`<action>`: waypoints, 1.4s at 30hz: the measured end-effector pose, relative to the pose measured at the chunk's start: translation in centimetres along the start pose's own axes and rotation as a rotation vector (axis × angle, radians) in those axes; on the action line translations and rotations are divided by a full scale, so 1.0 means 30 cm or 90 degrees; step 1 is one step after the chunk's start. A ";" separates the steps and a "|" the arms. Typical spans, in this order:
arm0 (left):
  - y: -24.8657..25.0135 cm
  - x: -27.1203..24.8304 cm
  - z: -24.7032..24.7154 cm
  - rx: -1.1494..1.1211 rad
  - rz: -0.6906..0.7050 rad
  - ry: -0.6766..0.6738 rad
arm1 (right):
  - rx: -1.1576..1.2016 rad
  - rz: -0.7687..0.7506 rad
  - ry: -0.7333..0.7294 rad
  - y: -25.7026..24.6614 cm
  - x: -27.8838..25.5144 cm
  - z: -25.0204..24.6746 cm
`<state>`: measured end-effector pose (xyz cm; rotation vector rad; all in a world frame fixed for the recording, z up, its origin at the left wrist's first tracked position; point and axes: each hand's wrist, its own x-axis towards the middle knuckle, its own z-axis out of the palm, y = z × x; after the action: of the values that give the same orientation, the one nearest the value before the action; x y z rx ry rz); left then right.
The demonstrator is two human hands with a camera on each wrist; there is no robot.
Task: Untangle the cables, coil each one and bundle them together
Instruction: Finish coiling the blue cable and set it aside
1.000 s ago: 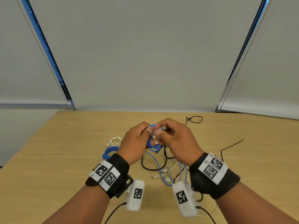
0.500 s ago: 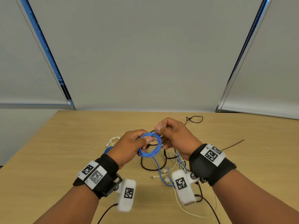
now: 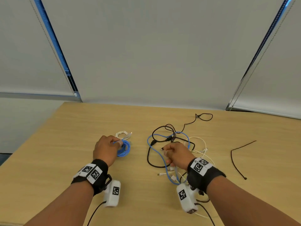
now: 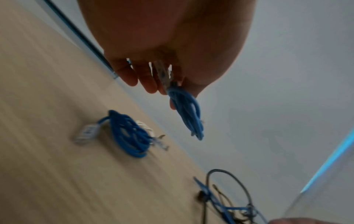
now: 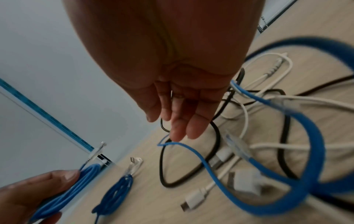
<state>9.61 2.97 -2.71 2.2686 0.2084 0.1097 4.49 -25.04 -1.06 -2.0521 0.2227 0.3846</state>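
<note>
My left hand (image 3: 117,143) pinches a small coiled blue cable (image 4: 186,112) by its top, just above the table. Beneath it lie another coiled blue cable (image 4: 126,133) and a coiled white cable (image 3: 121,134). In the head view the two blue coils overlap. My right hand (image 3: 166,154) hovers over the tangle (image 3: 171,139) of blue, black and white cables with its fingers (image 5: 178,121) relaxed and holding nothing. A loose blue cable (image 5: 201,160) and a black loop (image 5: 164,174) run below those fingertips.
The wooden table (image 3: 48,168) ends at a grey blind along the back. A thin black cord (image 3: 234,162) lies apart at the right. A thin black loop (image 3: 204,117) trails from the tangle toward the back edge. White plugs (image 5: 193,198) lie near my right wrist.
My hands have parted. The left carried the blue coil left and down beside the other coils. The right let go of it and moved right over the tangle.
</note>
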 end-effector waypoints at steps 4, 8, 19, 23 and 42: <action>-0.073 0.039 0.015 0.099 -0.086 -0.019 | -0.056 0.012 -0.020 -0.001 0.034 0.060; -0.077 0.042 0.023 0.140 -0.108 -0.014 | -0.073 0.034 -0.010 -0.006 0.060 0.083; 0.202 -0.193 0.172 -0.193 0.150 -0.358 | 0.270 -0.070 0.034 -0.137 0.000 -0.036; 0.256 -0.214 0.208 -0.368 0.097 -0.385 | 0.355 -0.100 0.037 -0.195 -0.044 -0.120; 0.323 -0.168 0.081 -0.408 0.152 -0.350 | 0.625 -0.156 0.184 -0.322 -0.108 -0.438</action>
<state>6.13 -5.97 3.04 1.5968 -0.3471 -0.2859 6.83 -31.81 13.95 -1.1288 0.2624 -0.1713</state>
